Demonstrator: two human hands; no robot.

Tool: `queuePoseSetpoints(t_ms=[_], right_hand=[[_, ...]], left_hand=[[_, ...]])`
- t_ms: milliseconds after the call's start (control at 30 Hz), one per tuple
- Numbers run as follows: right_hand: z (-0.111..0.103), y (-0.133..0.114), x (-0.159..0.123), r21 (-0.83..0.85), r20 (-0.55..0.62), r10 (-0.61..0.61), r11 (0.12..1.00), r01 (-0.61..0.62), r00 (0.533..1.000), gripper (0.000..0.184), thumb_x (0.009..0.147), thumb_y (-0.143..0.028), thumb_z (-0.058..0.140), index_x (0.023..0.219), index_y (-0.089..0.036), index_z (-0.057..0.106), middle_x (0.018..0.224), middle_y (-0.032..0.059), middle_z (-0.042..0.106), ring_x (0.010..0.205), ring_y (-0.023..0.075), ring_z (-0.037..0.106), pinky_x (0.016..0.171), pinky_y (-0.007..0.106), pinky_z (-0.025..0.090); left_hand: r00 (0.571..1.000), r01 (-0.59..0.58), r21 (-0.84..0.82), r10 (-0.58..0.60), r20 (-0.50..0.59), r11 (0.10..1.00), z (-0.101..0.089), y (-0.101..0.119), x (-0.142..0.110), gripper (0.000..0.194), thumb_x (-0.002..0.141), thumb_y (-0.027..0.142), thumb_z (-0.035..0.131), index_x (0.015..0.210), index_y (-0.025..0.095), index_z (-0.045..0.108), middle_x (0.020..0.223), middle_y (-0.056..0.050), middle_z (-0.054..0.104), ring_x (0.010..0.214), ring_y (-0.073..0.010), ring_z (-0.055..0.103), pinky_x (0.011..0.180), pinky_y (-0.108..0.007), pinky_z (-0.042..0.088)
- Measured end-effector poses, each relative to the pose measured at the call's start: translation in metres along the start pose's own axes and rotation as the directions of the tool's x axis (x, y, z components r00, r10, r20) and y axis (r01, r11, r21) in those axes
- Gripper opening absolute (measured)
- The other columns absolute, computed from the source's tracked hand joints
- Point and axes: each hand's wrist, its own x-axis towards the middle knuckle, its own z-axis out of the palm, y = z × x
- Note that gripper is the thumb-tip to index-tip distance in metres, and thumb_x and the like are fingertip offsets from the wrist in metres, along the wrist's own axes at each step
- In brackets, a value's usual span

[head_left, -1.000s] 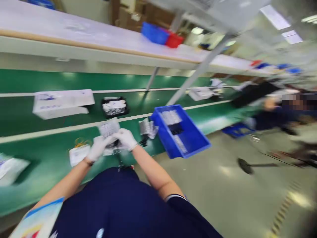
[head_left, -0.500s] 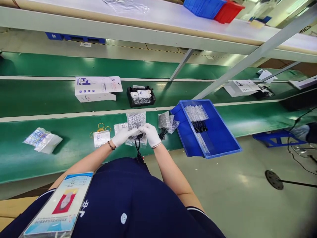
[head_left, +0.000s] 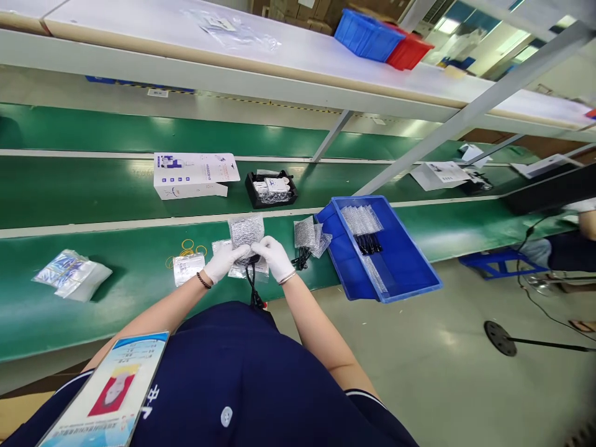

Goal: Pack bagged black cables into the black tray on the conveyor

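Both my hands wear white gloves and meet over the near edge of the green belt. My left hand point(head_left: 222, 261) and my right hand point(head_left: 275, 257) together grip a bubble-wrap pouch point(head_left: 246, 230) that stands up above them. A black cable point(head_left: 254, 288) hangs from the pouch down toward my body. More bubble-wrap pouches point(head_left: 311, 234) with black cables lie just right of my right hand. A small flat packet point(head_left: 188, 268) and yellow rubber bands point(head_left: 189, 247) lie left of my left hand.
A blue bin point(head_left: 405, 261) with wrapped cables overhangs the belt edge at right. A white carton point(head_left: 193, 175) and a black tray point(head_left: 271, 188) sit on the farther belt. Plastic bags point(head_left: 72, 274) lie at left. A person's arm point(head_left: 584, 225) shows at far right.
The view swung from a blurred look to the right back onto the belt. My hands stayed together on the pouch, with the cable hanging below.
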Motion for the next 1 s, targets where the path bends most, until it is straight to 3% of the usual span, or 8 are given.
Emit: queuePoseSetpoints(t_ms=[100, 233, 333, 500, 567, 667, 800, 1000], right_hand=[[0.004, 0.001, 0.001, -0.01, 0.082, -0.034, 0.999, 0.035, 0.996, 0.036, 0.061, -0.033, 0.075, 0.074, -0.02, 0.044, 0.072, -0.0059, 0.049, 0.069, 0.011, 0.048, 0.067, 0.026, 0.042], [0.004, 0.002, 0.006, -0.033, 0.128, 0.036, 0.999, -0.032, 0.991, 0.04, 0.057, -0.019, 0.07, 0.088, -0.022, 0.046, 0.073, -0.0065, 0.052, 0.067, 0.0129, 0.053, 0.062, 0.026, 0.046], [0.004, 0.005, 0.009, -0.113, 0.149, 0.018, 0.994, -0.002, 0.989, 0.052, 0.047, -0.008, 0.07, 0.094, -0.02, 0.051, 0.081, -0.0046, 0.058, 0.073, 0.0134, 0.057, 0.069, 0.027, 0.048], [0.011, 0.017, 0.018, -0.047, 0.165, 0.084, 0.996, -0.077, 0.983, 0.048, 0.061, -0.022, 0.074, 0.106, -0.021, 0.057, 0.089, -0.0008, 0.063, 0.08, 0.0161, 0.063, 0.069, 0.029, 0.052], [0.012, 0.016, 0.017, -0.116, 0.113, 0.07, 0.992, -0.057, 0.991, 0.04, 0.064, -0.033, 0.078, 0.099, -0.021, 0.062, 0.091, -0.0008, 0.065, 0.084, 0.0158, 0.063, 0.074, 0.029, 0.051], [0.012, 0.007, 0.002, -0.298, 0.046, 0.041, 0.954, -0.026, 0.998, 0.027, 0.066, -0.041, 0.076, 0.075, -0.02, 0.063, 0.078, -0.0027, 0.064, 0.078, 0.0144, 0.059, 0.073, 0.028, 0.045], [0.003, 0.004, -0.005, -0.353, -0.04, 0.017, 0.935, -0.03, 0.999, 0.031, 0.069, -0.042, 0.071, 0.06, -0.019, 0.053, 0.064, -0.0042, 0.054, 0.068, 0.0129, 0.052, 0.065, 0.027, 0.039], [-0.001, 0.013, -0.003, -0.281, -0.005, 0.04, 0.959, -0.04, 0.999, 0.035, 0.067, -0.048, 0.069, 0.059, -0.02, 0.048, 0.061, -0.0044, 0.05, 0.063, 0.0126, 0.048, 0.061, 0.026, 0.036]], left_hand=[[0.995, 0.046, -0.035, -0.049, -0.089, 0.998, -0.005, 0.0, 0.003, 0.067, 0.077, 0.06, 0.069, 0.121, 0.009, 0.068, 0.125, -0.013, 0.066, 0.119, -0.0331, 0.059, 0.106, -0.044, 0.044], [0.992, 0.062, 0.01, -0.06, -0.107, 0.998, -0.008, 0.007, 0.005, 0.065, 0.074, 0.06, 0.071, 0.116, 0.01, 0.07, 0.122, -0.012, 0.068, 0.118, -0.0332, 0.06, 0.109, -0.045, 0.042], [0.989, 0.071, 0.003, -0.07, -0.131, 0.997, -0.012, 0.008, 0.002, 0.062, 0.076, 0.058, 0.071, 0.116, 0.01, 0.07, 0.12, -0.012, 0.069, 0.118, -0.0319, 0.061, 0.11, -0.045, 0.042], [0.966, 0.172, -0.101, -0.188, -0.18, 0.98, -0.028, -0.015, 0.01, 0.055, 0.073, 0.054, 0.074, 0.112, 0.015, 0.071, 0.118, -0.008, 0.071, 0.12, -0.0294, 0.06, 0.11, -0.042, 0.043], [0.965, 0.18, -0.07, -0.19, -0.179, 0.981, -0.029, -0.017, 0.009, 0.053, 0.073, 0.055, 0.073, 0.11, 0.017, 0.072, 0.12, -0.007, 0.07, 0.122, -0.0295, 0.059, 0.112, -0.042, 0.04], [0.994, 0.08, 0.074, -0.074, -0.076, 0.994, -0.016, -0.003, -0.007, 0.051, 0.074, 0.059, 0.071, 0.105, 0.019, 0.075, 0.122, -0.006, 0.069, 0.128, -0.0292, 0.054, 0.117, -0.04, 0.032], [0.995, -0.089, 0.101, 0.084, 0.049, 0.991, 0.0, 0.009, -0.014, 0.054, 0.076, 0.06, 0.067, 0.112, 0.019, 0.073, 0.128, -0.006, 0.065, 0.131, -0.0284, 0.051, 0.117, -0.039, 0.032], [0.999, 0.005, 0.121, -0.01, 0.034, 0.993, -0.006, -0.015, -0.01, 0.066, 0.083, 0.061, 0.062, 0.128, 0.013, 0.064, 0.13, -0.012, 0.064, 0.126, -0.0304, 0.055, 0.113, -0.043, 0.037]])
